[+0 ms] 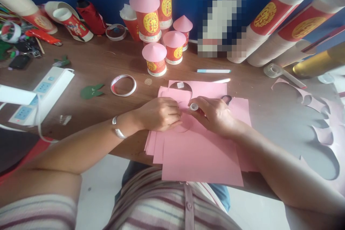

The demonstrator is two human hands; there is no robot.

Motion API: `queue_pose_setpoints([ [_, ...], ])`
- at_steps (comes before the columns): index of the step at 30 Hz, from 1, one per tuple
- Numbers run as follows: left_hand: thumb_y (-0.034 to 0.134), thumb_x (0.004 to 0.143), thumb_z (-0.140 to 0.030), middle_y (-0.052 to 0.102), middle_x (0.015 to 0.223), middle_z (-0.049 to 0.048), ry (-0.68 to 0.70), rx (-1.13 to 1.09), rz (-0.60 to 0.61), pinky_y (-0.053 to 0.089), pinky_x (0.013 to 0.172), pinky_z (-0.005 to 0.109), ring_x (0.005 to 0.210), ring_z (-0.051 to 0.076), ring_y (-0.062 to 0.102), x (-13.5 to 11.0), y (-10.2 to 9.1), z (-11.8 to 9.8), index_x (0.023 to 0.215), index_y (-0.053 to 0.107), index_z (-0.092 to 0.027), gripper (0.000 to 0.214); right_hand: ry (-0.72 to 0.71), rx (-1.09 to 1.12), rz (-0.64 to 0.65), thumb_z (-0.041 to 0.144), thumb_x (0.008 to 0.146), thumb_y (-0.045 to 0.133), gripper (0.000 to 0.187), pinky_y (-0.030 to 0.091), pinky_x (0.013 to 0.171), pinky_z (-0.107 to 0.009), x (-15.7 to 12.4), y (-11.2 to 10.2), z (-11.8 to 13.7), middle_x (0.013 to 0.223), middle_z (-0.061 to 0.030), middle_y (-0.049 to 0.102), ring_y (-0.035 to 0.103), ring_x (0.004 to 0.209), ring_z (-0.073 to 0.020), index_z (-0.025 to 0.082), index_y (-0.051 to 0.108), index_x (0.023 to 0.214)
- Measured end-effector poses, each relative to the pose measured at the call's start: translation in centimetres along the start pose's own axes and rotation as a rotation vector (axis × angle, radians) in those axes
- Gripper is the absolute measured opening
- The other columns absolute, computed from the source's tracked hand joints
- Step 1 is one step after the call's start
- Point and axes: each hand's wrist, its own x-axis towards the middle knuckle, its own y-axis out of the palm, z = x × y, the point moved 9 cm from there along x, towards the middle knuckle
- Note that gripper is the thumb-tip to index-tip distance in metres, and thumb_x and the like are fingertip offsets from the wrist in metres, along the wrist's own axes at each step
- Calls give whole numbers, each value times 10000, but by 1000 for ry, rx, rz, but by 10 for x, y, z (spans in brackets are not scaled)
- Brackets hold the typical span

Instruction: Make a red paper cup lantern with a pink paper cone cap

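Observation:
A small bottle with a round white end (193, 106) is gripped in my right hand (217, 115), with thumb and fingers closed round it. My left hand (164, 114) has its fingers curled together on a piece of pink paper (185, 125) with a curved edge; the fingertips are partly hidden. Both hands are close together over a stack of pink sheets (201, 158). A small whitish cap (180, 85) lies just beyond them, inside a round dark opening in the paper. Beside my right hand, a black handle loop (227, 99) shows on the sheets.
Several red paper cups with pink cone tops (154, 59) stand at the back. A tape roll (123, 85) and a white power strip (43, 95) lie left. Tall cup stacks (265, 18) lean back right; pink paper offcuts (323, 134) lie at the right edge.

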Motion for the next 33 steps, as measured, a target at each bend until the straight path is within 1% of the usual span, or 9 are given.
queue_pose_setpoints([
  [3, 608, 958, -209, 744, 780, 43, -8, -29, -32, 575, 736, 339, 765, 182, 680, 0, -2, 1, 804, 716, -205, 188, 20, -1, -4, 307, 1029, 528, 165, 306, 528, -247, 0, 1, -3, 714, -3, 639, 527, 558, -115, 197, 589, 922],
  [7, 595, 965, -223, 751, 789, 46, 2, 7, -21, 581, 732, 340, 773, 187, 688, -1, 0, 0, 802, 723, -207, 207, 34, -2, -29, 346, 1031, 534, 199, 317, 526, -247, -1, -1, -7, 711, -6, 659, 542, 547, -114, 200, 599, 911],
  [10, 593, 965, -221, 754, 797, 50, 6, 8, -25, 581, 734, 342, 774, 189, 689, -1, -1, 0, 819, 729, -202, 200, 38, -23, -5, 368, 1036, 520, 233, 308, 523, -251, -1, 0, -9, 714, -14, 666, 558, 562, -124, 202, 596, 891],
  [14, 590, 965, -228, 749, 797, 50, -41, -47, -13, 577, 744, 344, 771, 186, 685, -2, 0, 4, 822, 733, -212, 203, 51, -31, 46, 376, 1034, 513, 240, 300, 525, -258, -2, 3, -11, 729, -20, 668, 553, 568, -131, 203, 591, 887],
  [18, 597, 965, -250, 750, 806, 50, -82, -109, -21, 580, 767, 351, 783, 188, 691, -4, 2, 8, 829, 739, -227, 198, 53, -34, 34, 376, 1033, 512, 236, 307, 533, -262, -3, 1, -12, 725, -16, 668, 548, 568, -131, 204, 597, 896],
  [22, 613, 955, -236, 763, 824, 45, -74, -114, -49, 588, 772, 347, 792, 185, 699, -4, -1, 7, 848, 746, -229, 171, 68, -31, 23, 339, 1019, 526, 196, 331, 539, -260, -4, -3, -16, 754, -21, 694, 567, 587, -132, 205, 596, 894],
  [26, 625, 944, -220, 775, 833, 45, -42, -60, -42, 594, 750, 347, 800, 193, 709, -3, -2, 4, 859, 749, -217, 150, 77, -20, -9, 361, 1012, 536, 198, 369, 551, -260, -5, -6, -20, 802, -30, 723, 586, 602, -137, 211, 597, 897],
  [29, 629, 940, -219, 779, 836, 46, -34, -49, -50, 596, 741, 347, 794, 193, 710, -2, -3, 3, 854, 749, -216, 148, 73, -22, -11, 389, 1015, 534, 226, 385, 554, -260, -5, -6, -22, 776, -31, 716, 588, 599, -143, 214, 602, 889],
  [33, 633, 937, -220, 778, 830, 43, -31, -50, -59, 595, 739, 342, 787, 190, 708, -3, -3, 3, 856, 749, -220, 141, 77, -9, -25, 388, 1007, 555, 231, 374, 529, -268, -5, -10, -24, 749, -27, 708, 582, 582, -143, 227, 597, 847],
])
